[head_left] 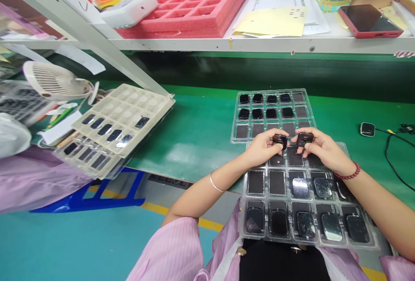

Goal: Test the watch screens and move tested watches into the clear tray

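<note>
1. Fingers of the left hand (pixel 264 146) are closed around a small dark device (pixel 280 142), the thumb pressed to its face, where a little green lettering glows.
2. Its neighbour, the right hand (pixel 319 145), grips a second dark device (pixel 304 139) the same way, just beside the first at three o'clock.
3. Both devices are held over the top row of a clear near tray (pixel 277 181), which spreads at six o'clock from the hands and reaches past the near edge of the green tabletop (pixel 194 129).
4. Five dark panels (pixel 305 225) fill its bottom row; the middle row has two bare pads on the left, then more panels, the last partly behind the right wrist.
5. At eleven o'clock lies a clear far tray (pixel 301 111) with two rows of four dark units (pixel 271 113).
6. Toward three o'clock, a lone silver-edged device (pixel 367 129) sits near a black cable (pixel 386 153).
7. Cream trays (pixel 154 110) are stacked at nine o'clock, tilted, partly filled.
8. Above, a shelf (pixel 259 45) carries a red foam tray (pixel 223 17) at eleven o'clock and a phone (pixel 371 19) at one.
</note>
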`<state>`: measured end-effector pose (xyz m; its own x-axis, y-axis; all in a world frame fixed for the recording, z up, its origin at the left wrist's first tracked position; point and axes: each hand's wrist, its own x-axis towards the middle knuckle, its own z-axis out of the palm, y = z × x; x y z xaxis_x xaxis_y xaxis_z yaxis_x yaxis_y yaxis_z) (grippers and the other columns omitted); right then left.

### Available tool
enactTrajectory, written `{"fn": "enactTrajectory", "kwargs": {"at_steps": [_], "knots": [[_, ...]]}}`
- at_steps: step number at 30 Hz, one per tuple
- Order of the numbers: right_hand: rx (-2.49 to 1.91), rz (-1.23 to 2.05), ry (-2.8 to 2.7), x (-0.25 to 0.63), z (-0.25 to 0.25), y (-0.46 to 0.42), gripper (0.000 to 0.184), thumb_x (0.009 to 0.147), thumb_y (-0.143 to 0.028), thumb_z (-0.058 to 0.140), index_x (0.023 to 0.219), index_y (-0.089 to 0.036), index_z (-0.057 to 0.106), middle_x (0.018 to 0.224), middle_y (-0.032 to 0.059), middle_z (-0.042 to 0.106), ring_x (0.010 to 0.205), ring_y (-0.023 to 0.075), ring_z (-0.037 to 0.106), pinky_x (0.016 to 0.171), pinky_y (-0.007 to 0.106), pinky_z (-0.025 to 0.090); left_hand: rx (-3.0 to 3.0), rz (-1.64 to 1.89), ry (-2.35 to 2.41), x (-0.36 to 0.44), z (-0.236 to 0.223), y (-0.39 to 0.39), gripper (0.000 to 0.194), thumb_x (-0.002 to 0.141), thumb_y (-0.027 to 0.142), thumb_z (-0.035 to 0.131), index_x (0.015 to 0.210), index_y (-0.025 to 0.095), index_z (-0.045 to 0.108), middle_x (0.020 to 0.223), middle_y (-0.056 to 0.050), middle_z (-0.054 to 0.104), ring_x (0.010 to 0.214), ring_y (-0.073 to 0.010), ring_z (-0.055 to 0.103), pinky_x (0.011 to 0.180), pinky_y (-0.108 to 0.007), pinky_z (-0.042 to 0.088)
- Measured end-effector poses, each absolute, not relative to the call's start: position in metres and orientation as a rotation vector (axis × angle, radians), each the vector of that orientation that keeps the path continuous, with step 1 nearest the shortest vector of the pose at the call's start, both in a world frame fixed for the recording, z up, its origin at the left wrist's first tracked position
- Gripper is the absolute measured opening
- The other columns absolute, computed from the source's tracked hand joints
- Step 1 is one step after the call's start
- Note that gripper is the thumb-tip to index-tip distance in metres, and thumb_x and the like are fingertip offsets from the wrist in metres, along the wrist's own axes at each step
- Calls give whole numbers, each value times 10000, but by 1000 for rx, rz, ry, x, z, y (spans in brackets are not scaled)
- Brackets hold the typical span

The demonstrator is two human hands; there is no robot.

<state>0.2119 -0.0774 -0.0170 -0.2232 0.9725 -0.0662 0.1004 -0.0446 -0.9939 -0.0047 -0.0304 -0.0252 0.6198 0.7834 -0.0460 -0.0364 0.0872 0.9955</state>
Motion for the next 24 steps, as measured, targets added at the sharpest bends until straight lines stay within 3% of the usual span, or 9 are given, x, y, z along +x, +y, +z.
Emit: {"fn": "enactTrajectory", "kwargs": {"at_steps": [3,6,15,24], "knots": [[-1203,1356,-1419,212,-18,-77,362,883,-250,578,1243,-236,550,1156,109,692,791,196,703,639,354,609,1391,712,696,-5,-28,-30,391,739,120,629,1125,155,579,973,-73,681,759,-127,635,723,-291,534],[-1186,1362,-1457,212,-19,-79,357,883,-242,578,1239,-232,556,1141,111,700,779,194,705,642,356,607,1387,723,690,-5,-30,-29,319,777,167,618,1095,155,589,912,-54,672,679,-105,607,699,-292,525],[-1149,1397,-1475,212,-19,-79,350,893,-242,574,1242,-223,563,1092,103,708,766,184,699,636,340,603,1360,754,681,-4,-29,-30,338,781,185,631,1113,169,564,884,-46,658,717,-121,599,671,-279,517],[-1129,1414,-1487,212,-21,-80,362,891,-214,582,1252,-229,556,1153,108,699,800,184,703,666,332,594,1382,763,692,-7,-32,-30,476,772,146,638,1226,190,503,958,-68,672,916,-184,651,768,-300,503]]}}
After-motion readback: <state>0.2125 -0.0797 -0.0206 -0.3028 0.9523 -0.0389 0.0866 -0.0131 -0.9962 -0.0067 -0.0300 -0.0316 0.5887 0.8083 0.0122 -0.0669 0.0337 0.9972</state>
